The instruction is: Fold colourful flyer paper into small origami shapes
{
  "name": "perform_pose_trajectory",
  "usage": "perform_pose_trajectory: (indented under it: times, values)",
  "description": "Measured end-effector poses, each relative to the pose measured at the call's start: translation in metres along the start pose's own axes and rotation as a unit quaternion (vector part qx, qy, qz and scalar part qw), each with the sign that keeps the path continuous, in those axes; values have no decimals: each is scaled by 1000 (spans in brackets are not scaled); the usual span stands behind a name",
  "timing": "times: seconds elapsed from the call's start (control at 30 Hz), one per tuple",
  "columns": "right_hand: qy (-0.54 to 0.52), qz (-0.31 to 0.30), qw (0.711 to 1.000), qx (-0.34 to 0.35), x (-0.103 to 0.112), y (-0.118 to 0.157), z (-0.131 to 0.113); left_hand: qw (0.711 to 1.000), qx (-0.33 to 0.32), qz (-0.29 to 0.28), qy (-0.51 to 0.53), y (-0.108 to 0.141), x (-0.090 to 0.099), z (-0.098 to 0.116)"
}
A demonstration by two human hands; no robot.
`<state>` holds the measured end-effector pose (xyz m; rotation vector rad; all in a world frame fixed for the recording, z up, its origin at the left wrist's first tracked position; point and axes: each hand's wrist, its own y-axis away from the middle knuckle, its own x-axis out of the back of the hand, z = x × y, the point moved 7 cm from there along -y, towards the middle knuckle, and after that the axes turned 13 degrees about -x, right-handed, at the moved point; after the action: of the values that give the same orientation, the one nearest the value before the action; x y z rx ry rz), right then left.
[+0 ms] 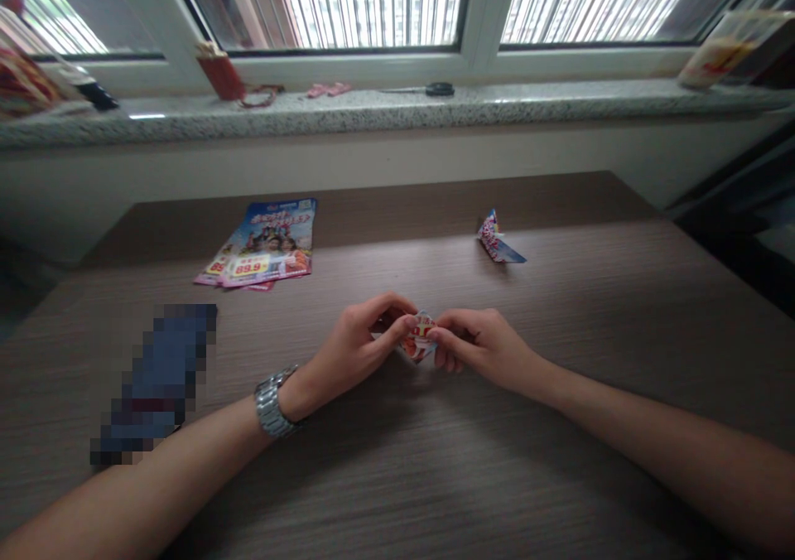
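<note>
A wide bench with a brown, wood-grained top fills most of the scene, its far edge running below a pale wall. Light from the window lays a soft sheen across the far half of the top, while the near part is darker, with shadow beneath the arms.

Around the middle of the bench, a small folded paper, printed in red, white and orange, is held between the left hand and the right hand. The fingers of both are clamped on it, thumbs on the near side. A silver metal watch circles the left wrist.

Far left lies a fanned stack of printed flyers; nearer, beside the left forearm, is a dark blue oblong object, blurred into blocks. Far right, a second folded paper has one part standing up and a blue flap along the surface.

Beyond the wall top, a speckled stone sill carries a red container at left, small pink pieces, a black-handled tool and, at far right, a translucent cup. Vertical bars show outside the glass.
</note>
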<state>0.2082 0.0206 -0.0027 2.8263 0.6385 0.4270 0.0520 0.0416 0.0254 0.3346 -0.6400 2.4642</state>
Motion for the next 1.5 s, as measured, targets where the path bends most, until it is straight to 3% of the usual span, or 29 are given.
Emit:
perform_pose_trajectory:
  times: [0.2,0.53,0.93,1.13,1.3,1.5]
  values:
    - [-9,37,999,17,8,-1,-2,997,59,-25,45,4,-7,-12]
    - [-33,21,999,10,5,-2,0,992,83,-22,92,4,-9,-17]
    - [-22,22,999,15,5,-2,2,998,44,-52,13,3,-5,-11]
    - [-46,41,998,11,7,-2,-1,999,34,-14,36,2,-2,-11]
    - [-82,55,995,6,11,-3,1,997,40,-24,68,2,-6,-13]
    - [-56,53,997,-5,9,-4,4,998,32,2,59,1,-3,-11]
